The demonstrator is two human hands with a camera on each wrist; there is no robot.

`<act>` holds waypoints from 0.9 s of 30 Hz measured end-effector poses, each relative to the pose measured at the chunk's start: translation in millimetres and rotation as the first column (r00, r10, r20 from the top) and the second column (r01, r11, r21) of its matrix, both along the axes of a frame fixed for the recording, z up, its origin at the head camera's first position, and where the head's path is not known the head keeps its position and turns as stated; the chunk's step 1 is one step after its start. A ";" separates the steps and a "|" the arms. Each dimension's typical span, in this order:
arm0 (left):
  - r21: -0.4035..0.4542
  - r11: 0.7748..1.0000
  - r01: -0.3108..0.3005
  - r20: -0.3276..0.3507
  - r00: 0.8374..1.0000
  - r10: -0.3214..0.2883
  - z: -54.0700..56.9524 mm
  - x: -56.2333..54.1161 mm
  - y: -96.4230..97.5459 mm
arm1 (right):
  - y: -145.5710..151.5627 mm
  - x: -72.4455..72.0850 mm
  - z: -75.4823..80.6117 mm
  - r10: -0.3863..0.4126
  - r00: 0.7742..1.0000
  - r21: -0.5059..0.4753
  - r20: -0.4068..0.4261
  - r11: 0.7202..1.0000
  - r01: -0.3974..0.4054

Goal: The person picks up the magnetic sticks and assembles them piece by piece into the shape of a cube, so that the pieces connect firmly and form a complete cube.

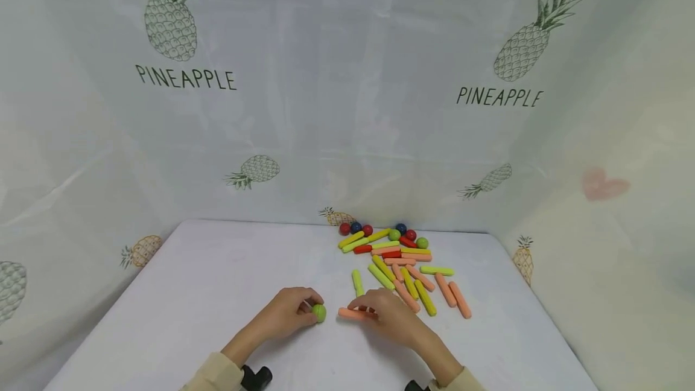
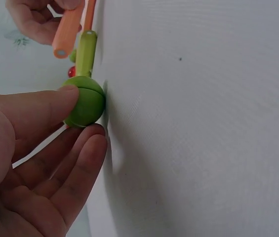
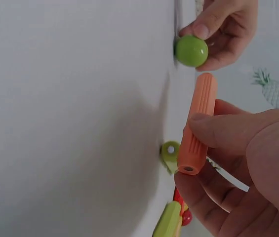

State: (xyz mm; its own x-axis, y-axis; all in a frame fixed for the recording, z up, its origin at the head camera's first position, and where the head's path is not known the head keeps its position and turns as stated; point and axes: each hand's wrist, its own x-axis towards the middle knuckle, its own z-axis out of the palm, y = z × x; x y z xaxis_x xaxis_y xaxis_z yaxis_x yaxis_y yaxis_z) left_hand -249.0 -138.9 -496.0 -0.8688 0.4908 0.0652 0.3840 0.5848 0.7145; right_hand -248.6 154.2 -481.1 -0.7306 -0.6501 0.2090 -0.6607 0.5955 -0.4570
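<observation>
My left hand (image 1: pixel 286 312) pinches a green ball (image 1: pixel 320 313) between thumb and fingers, low over the white tabletop. In the left wrist view a seam line runs around the green ball (image 2: pixel 91 101). To its right, my right hand (image 1: pixel 393 317) holds an orange stick (image 1: pixel 353 314) by thumb and fingertips. Its left end points toward the ball, with a small gap between them. The right wrist view shows the orange stick (image 3: pixel 201 118) with grooved sides and a small round inset in its near end. Just beyond the right fingers lies a yellow-green stick (image 1: pixel 356 281).
Several orange, yellow, yellow-green and red sticks (image 1: pixel 425 298) lie loosely spread to the right and behind the right hand. Red, dark blue and green balls (image 1: pixel 367 230) sit along the back edge. A pineapple-print sheet (image 1: pixel 347 107) hangs behind the white table (image 1: pixel 217 270).
</observation>
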 end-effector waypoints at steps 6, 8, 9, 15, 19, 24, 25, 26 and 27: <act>-0.001 1.000 0.001 0.000 1.000 -0.001 0.2 4.0 -1.7 | -12.2 1.5 -2.8 -0.020 0.999 0.038 0.046 0.999 0.018; -0.001 1.000 0.003 -0.001 1.000 -0.003 -0.3 4.4 -1.6 | -14.8 2.0 -3.4 -0.023 0.998 0.044 0.055 0.999 0.020; -0.001 1.000 0.005 -0.003 1.000 -0.005 -0.4 4.4 -1.5 | -15.9 2.1 -3.8 -0.021 0.998 0.044 0.057 0.999 0.019; -0.002 1.000 0.014 -0.013 1.000 -0.014 -2.0 4.7 -1.8 | -21.4 0.8 -6.9 -0.009 0.998 0.035 0.063 0.999 0.007; 0.002 1.000 0.025 -0.010 1.000 -0.025 -2.3 5.1 -1.8 | -25.2 0.0 -8.1 0.003 0.998 0.027 0.058 1.000 -0.005; 0.015 0.999 0.029 0.002 1.000 -0.029 -1.1 5.9 -1.4 | -28.7 -0.9 -9.4 0.009 0.999 0.027 0.051 1.000 -0.011; 0.015 1.000 0.026 0.005 1.000 -0.026 -0.8 6.3 -1.4 | -29.0 -0.9 -9.7 0.006 0.999 0.030 0.048 1.000 -0.008; 0.015 1.000 0.023 0.006 1.000 -0.023 -0.5 6.5 -1.7 | -29.1 -0.9 -9.9 0.002 0.999 0.031 0.044 0.999 -0.004; 0.014 1.000 0.021 0.007 1.000 -0.021 -0.4 6.8 -2.1 | -29.2 -1.0 -10.2 0.000 0.999 0.029 0.040 1.000 -0.001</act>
